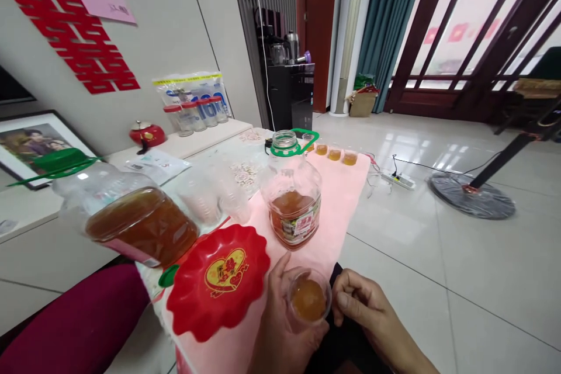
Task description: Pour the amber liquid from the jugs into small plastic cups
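My left hand (287, 318) is wrapped round a clear plastic cup (328, 289) with amber liquid inside. Just right of the cup, my right hand (362, 304) is closed, fingers curled and thumb pressed to them; whatever they may hold is hidden. Beyond the cup an uncapped clear jug (289, 178) with a green handle stands upright, partly filled with brown liquid. A red scalloped plate (188, 298) lies left of my left hand. Farther left, a large jug (140, 219) of brown liquid leans at a tilt. Stacked clear cups (205, 196) lie behind the plate.
Several small cups of amber liquid (334, 154) line the far end of the pink-covered table (339, 204). A green cap (169, 275) sits beside the plate. On the floor to the right are a power strip (398, 180) and a round stand base (471, 196).
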`<state>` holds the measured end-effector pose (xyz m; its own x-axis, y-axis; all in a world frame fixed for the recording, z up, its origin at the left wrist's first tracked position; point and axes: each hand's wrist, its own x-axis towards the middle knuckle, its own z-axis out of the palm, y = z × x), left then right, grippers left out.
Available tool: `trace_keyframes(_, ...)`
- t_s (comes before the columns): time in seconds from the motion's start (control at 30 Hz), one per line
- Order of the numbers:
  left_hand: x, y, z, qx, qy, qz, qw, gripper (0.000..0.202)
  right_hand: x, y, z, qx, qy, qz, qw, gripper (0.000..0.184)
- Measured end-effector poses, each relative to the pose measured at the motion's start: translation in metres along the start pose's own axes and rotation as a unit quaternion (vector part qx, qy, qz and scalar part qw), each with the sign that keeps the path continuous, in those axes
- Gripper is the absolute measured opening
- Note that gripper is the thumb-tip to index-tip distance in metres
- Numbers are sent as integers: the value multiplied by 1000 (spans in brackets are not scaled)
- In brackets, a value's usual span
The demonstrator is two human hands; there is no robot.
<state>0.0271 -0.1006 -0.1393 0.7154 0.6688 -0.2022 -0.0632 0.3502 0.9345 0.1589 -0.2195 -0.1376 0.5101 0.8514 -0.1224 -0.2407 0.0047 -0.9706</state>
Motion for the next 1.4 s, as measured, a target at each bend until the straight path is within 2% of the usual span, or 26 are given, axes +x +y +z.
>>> trace_keyframes(0.13,3,-11,8,29,-57,-17,998,103,-5,0,-6,14,22,22,999,45)
trace_keyframes(0.27,3,-16,14,27,-35,-16,999,99,-7,0,-11,39,32,45,998,46)
trace_keyframes(0.53,7,-33,12,77,-79,-26,994,102,-8,3,-15,71,48,87,993,46)
trace_keyframes(0.7,8,-46,26,57,-27,21,998,99,-7,6,-19,125,82,124,981,46)
trace_keyframes(0.97,24,-54,37,58,-85,11,995,108,1,9,-37,162,103,125,974,33)
trace_keyframes(1.1,38,-56,39,59,-79,11,995,112,11,-1,-56,149,126,104,975,33)
trace_keyframes(1.27,59,-68,35,154,-68,-33,985,107,39,-26,-87,138,159,63,976,35)
trace_keyframes(1.4,76,-74,30,165,-144,-66,974,94,77,-41,-106,128,162,29,978,36)
